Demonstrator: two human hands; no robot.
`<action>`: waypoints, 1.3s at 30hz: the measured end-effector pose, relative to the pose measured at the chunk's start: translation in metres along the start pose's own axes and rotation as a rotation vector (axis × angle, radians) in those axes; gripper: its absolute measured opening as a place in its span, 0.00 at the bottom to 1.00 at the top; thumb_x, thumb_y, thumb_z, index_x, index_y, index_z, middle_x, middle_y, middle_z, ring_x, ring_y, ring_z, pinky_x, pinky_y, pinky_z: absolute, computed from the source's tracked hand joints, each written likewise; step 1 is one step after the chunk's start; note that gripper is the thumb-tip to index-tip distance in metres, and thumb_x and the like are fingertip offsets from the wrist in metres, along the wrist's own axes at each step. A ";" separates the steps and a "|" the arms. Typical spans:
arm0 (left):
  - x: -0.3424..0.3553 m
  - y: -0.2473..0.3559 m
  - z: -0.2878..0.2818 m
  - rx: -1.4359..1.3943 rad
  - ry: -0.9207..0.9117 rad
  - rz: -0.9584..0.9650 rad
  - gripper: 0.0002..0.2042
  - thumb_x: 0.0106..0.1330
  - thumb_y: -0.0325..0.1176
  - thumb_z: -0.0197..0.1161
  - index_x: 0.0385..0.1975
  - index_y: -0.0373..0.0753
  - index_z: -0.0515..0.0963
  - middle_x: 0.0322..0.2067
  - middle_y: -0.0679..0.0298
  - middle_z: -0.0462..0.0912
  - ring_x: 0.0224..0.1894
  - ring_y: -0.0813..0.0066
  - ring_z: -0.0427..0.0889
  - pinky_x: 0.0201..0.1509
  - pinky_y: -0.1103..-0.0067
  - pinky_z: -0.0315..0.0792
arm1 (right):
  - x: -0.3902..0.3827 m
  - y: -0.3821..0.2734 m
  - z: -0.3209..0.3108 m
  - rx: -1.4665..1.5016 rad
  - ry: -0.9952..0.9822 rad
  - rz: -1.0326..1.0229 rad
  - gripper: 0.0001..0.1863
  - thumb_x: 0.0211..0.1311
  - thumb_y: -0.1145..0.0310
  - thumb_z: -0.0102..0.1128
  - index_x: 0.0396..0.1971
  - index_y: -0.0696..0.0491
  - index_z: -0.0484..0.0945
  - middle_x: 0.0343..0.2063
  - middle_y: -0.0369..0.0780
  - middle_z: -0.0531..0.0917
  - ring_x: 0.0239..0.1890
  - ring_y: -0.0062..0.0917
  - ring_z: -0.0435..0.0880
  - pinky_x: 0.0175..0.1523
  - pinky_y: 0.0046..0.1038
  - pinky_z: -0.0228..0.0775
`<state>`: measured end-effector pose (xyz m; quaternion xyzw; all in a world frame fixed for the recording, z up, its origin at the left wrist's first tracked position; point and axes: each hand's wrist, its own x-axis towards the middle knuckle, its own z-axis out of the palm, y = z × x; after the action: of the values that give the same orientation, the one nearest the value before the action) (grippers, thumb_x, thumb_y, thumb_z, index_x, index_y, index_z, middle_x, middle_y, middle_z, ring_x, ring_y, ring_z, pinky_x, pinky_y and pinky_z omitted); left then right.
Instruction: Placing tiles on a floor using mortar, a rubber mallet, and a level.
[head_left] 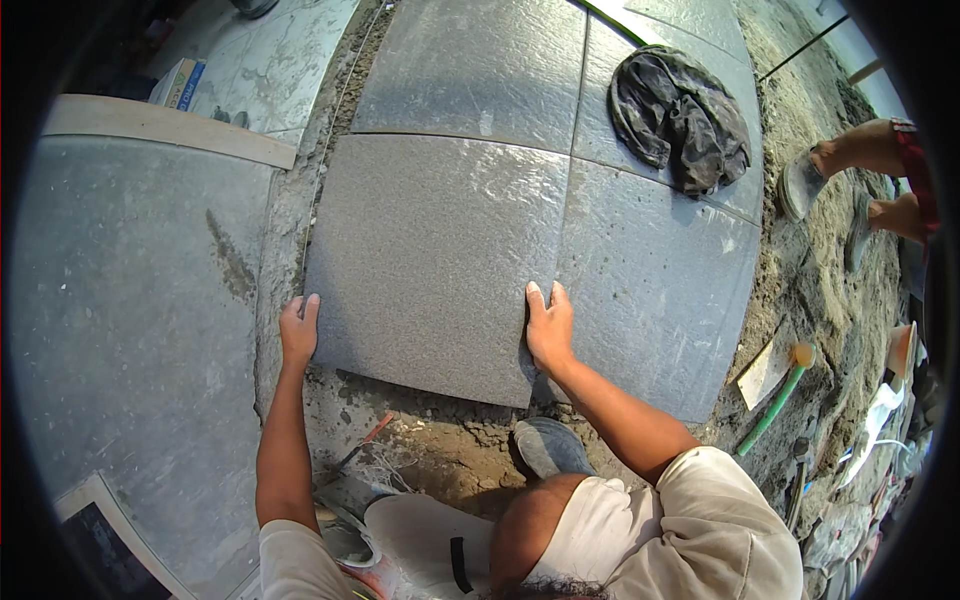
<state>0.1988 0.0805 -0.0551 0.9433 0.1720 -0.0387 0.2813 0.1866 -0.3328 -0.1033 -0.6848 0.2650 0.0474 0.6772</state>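
Carefully, my left hand (299, 328) and right hand (550, 325) hold the grey tile (430, 260) by opposite edges, at the paving (650, 290)'s near left corner; I should keep both sides equally level.

The tile's (430, 260) bare top leaves open passage between the left hand (299, 325) and right hand (549, 325). A string (319, 180) hems in its left edge; past its far right corner, a crumpled cloth (680, 120) blocks the way. A shoe (550, 447) crowds the near right corner. Leftward, the floor (130, 300) offers wide room up to a board (170, 132).
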 end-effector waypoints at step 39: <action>0.025 -0.011 0.015 0.038 -0.051 -0.029 0.22 0.72 0.46 0.54 0.23 0.34 0.64 0.22 0.66 0.60 0.29 0.78 0.60 0.35 0.77 0.62 | 0.005 -0.072 -0.036 -0.888 -0.488 -0.036 0.31 0.61 0.52 0.62 0.37 0.72 0.72 0.28 0.61 0.81 0.35 0.54 0.83 0.42 0.44 0.76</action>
<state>0.2185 0.0885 -0.0771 0.9447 0.1776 -0.0699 0.2667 0.2109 -0.3731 -0.0370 -0.8802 0.0414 0.3022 0.3635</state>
